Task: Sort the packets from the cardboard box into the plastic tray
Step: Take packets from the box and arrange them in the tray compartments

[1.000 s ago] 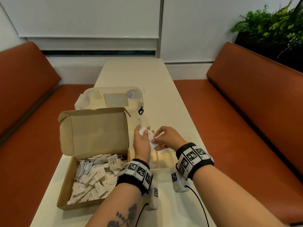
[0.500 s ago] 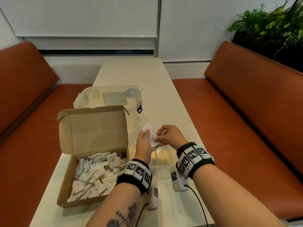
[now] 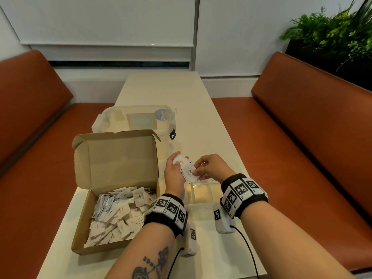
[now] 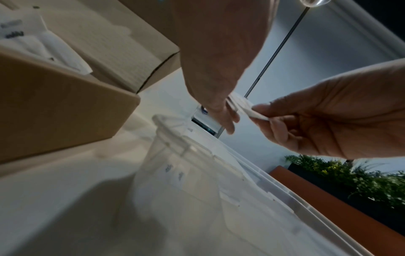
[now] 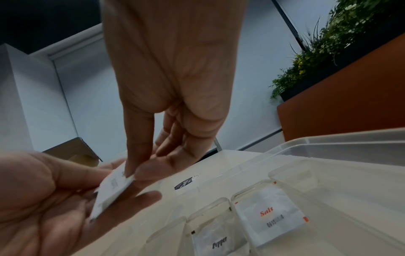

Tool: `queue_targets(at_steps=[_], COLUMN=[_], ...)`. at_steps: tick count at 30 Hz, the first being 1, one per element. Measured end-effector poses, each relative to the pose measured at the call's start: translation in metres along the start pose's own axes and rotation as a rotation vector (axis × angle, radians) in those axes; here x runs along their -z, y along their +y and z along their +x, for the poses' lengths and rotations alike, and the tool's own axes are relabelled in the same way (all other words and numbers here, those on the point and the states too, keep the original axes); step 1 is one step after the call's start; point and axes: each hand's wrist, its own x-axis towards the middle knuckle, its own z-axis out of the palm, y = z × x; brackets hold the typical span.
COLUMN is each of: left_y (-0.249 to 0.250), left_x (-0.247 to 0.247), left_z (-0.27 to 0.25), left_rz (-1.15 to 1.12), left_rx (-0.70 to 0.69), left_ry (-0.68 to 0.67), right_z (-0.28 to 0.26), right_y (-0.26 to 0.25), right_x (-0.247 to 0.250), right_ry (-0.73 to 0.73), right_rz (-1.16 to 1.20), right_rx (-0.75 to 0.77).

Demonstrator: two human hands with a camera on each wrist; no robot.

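Observation:
An open cardboard box (image 3: 84, 228) at the table's left holds several white packets (image 3: 116, 214). Over the clear plastic tray (image 3: 201, 193) my left hand (image 3: 178, 164) holds a small stack of packets (image 3: 186, 168). My right hand (image 3: 196, 172) pinches the near packet of that stack (image 5: 114, 188) between thumb and forefinger while it still lies on the left hand (image 5: 43, 199). In the right wrist view a Salt packet (image 5: 269, 214) and a Pepper packet (image 5: 219, 242) lie in separate tray (image 5: 328, 143) compartments. The left wrist view shows the same pinch on the packet (image 4: 254, 113).
A clear lidded plastic container (image 3: 136, 117) stands behind the box's raised lid (image 3: 116, 158). Orange bench seats (image 3: 302, 127) flank the narrow cream table (image 3: 161, 87). A planter with greenery (image 3: 332, 37) is at the back right.
The stack in my left hand has tilted and fanned out. My right hand's fingers have closed on the nearest packet. Both hands stayed over the tray.

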Motion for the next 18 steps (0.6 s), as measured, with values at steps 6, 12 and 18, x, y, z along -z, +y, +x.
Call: queue_targets(at_steps=[6, 12, 18], left_y=[0.002, -0.006, -0.008], left_x=[0.008, 0.005, 0.005], left_z=[0.007, 0.004, -0.002], left_rz=[0.047, 0.075, -0.009], left_rx=[-0.061, 0.033, 0.127], left_ry=[0.128, 0.023, -0.145], right_z=[-0.002, -0.001, 0.004], right_y=[0.003, 0.0, 0.006], right_x=[0.009, 0.011, 0.002], right_ry=[0.033, 0.064, 0.126], right_rz=[0.012, 0.066, 0.018], right_rx=[0.002, 0.021, 0.019])
